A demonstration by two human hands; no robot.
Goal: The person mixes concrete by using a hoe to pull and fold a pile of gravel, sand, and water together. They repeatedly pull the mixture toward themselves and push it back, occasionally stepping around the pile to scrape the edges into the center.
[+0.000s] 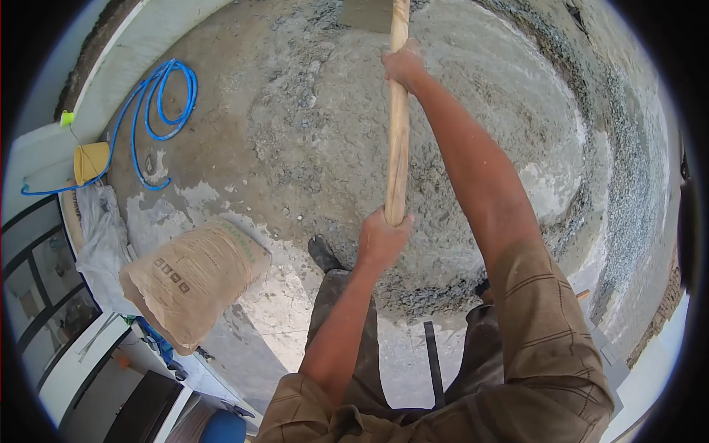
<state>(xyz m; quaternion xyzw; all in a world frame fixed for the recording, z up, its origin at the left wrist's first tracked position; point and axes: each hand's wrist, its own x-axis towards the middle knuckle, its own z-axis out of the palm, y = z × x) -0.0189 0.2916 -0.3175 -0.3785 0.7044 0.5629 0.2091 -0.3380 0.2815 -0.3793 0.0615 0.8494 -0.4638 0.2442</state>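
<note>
A long wooden tool handle (399, 148) runs up the middle of the view over wet grey concrete mix (325, 140). Near its lower end, my left hand (384, 240) is closed around the wood. My right hand (405, 65) grips the same handle much higher up, with that arm stretched forward. At the top edge, a flat grey blade (365, 15) shows beside the handle; its full shape and its joint to the handle are cut off. The mix lies spread in a wide, rough patch, partly wet and smooth.
An opened brown paper sack (199, 277) lies to the left. Beyond it are a coiled blue hose (173, 125), a yellow bucket (91, 162) and clear plastic sheeting (102, 236). Gravel (628, 184) curves along the right side. My boot (323, 253) stands at the mix's near edge.
</note>
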